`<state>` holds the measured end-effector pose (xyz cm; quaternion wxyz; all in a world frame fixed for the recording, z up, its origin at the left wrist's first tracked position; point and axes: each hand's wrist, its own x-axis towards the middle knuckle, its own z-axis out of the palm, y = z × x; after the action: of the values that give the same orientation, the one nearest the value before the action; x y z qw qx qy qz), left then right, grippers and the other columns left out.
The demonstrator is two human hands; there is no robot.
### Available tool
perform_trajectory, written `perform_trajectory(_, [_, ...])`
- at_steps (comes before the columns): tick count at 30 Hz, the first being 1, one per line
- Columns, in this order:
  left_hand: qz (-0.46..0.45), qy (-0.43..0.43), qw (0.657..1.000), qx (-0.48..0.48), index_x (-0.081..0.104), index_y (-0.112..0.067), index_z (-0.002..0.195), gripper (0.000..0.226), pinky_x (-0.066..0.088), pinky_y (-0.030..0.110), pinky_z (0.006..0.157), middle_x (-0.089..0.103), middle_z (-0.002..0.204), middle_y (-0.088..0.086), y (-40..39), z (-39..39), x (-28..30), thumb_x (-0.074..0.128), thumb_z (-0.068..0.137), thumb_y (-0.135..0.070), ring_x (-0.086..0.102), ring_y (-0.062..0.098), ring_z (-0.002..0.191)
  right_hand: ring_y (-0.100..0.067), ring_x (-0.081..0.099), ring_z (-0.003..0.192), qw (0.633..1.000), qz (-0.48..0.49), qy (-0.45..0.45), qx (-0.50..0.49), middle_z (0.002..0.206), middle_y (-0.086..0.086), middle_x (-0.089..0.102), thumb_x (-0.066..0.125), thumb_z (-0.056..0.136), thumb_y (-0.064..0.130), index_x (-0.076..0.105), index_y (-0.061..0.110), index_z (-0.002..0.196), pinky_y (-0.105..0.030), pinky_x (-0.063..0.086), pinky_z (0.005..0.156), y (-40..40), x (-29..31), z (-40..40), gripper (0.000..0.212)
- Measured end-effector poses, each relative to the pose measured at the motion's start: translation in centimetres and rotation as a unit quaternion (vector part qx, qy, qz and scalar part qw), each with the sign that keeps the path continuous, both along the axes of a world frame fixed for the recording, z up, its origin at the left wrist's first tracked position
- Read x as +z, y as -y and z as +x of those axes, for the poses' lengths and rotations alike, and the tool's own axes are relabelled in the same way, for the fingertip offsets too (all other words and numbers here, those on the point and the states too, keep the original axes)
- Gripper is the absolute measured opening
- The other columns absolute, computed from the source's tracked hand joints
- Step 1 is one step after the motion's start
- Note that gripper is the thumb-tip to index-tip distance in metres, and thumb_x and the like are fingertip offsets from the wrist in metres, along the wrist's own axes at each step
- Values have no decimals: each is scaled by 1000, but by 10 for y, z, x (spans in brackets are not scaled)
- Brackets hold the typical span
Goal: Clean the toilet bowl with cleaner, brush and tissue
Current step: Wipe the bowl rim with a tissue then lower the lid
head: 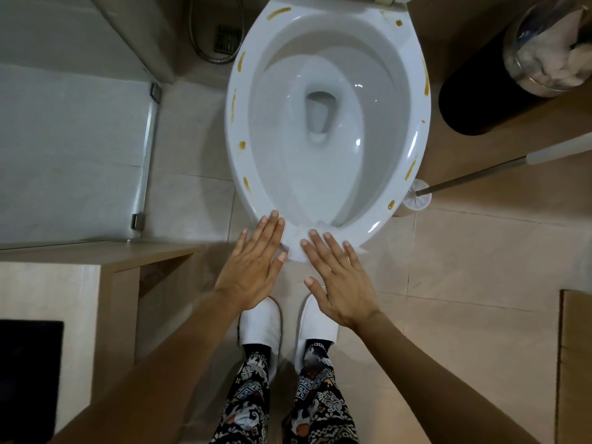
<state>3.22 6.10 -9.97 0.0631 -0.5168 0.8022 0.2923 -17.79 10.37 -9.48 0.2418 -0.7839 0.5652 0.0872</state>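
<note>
The toilet bowl (pixel 326 123) fills the upper middle of the frame, seat up, and its rim still carries yellow-brown smears (pixel 426 81) all the way round: upper left, both sides and the lower right. Judging by that, the cleaning is barely under way, and scrubbing and wiping are still to come. I see no cleaner bottle in the frame.

A strip of tissue (pixel 298 248) lies over the front lip of the rim at the lower middle and seems to run on down inside the bowl.

The left hand (pixel 253 267) and right hand (pixel 336 283) are both flat, fingers straight and slightly spread, holding nothing. Their fingertips reach the front of the rim either side of the tissue; the right fingertips appear to rest on it.

The brush (pixel 416 197) stands in its holder on the floor just right of the bowl, well apart from both hands.
</note>
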Motion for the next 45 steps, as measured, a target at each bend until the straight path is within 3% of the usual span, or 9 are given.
perform_trajectory(4, [3,5,1000,-3,-15,-20,149,62,-3,37,118,-23,156,-6,2,1,1,-1,95,-46,-20,5,142,-14,1,148,1000,-2,-1,2,161,3,3,7,99,52,8,22,155,-40,7,119,6,0,-23,63])
perform_trajectory(7, [3,9,1000,-1,-16,-20,149,63,-4,36,118,-24,155,-7,1,0,2,-2,94,-46,-21,5,142,-13,-2,149,997,0,-27,-73,161,4,0,6,97,54,4,23,155,-39,-1,120,13,1,-54,65])
perform_trajectory(11, [6,5,1000,5,-15,-18,149,64,-4,36,117,-23,155,-6,0,-3,2,-1,94,-47,-19,8,143,-16,-3,149,995,-4,-72,-73,162,0,-2,5,97,56,2,18,155,-39,-6,119,16,4,-67,70])
perform_trajectory(20, [-16,8,1000,3,-7,-19,152,66,0,39,117,-16,157,-6,0,-3,3,-5,95,-53,-15,7,144,-15,-6,149,999,12,9,-48,162,1,-6,8,98,57,2,18,155,-39,-3,120,-10,4,-10,69])
perform_trajectory(25, [-10,-16,1000,25,-9,-19,151,64,-9,31,116,-16,157,-6,-3,-12,8,5,96,-49,-18,5,143,-12,-3,149,999,1,1,-37,162,2,-3,6,98,53,4,21,155,-41,3,120,-1,2,-34,65])
perform_trajectory(30, [-63,-27,994,-82,13,-14,152,59,7,38,116,10,159,1,-1,-42,-3,22,99,-37,6,15,146,-11,-3,148,996,-10,-17,-83,162,3,-2,5,96,55,5,20,155,-37,-2,119,22,2,-77,68])
perform_trajectory(34, [-86,-10,990,-110,13,-13,152,58,5,37,117,10,158,1,7,-74,-8,20,99,-36,8,16,146,-12,-4,148,995,-33,-30,-92,161,3,-2,0,96,57,5,18,155,-35,-6,120,55,1,-106,70])
perform_trajectory(38, [-101,-5,985,-141,14,-16,152,57,6,39,116,10,158,0,19,-92,-13,16,100,-38,13,17,146,-14,0,149,996,-40,-23,-82,161,2,1,9,98,52,7,18,155,-41,3,121,75,0,-122,66])
perform_trajectory(45, [-127,-3,978,-162,16,-13,151,55,12,44,115,14,158,1,24,-97,-15,18,100,-34,16,18,145,-17,-3,149,999,-32,-18,5,161,-5,1,9,99,50,8,11,154,-38,0,121,44,2,-114,67])
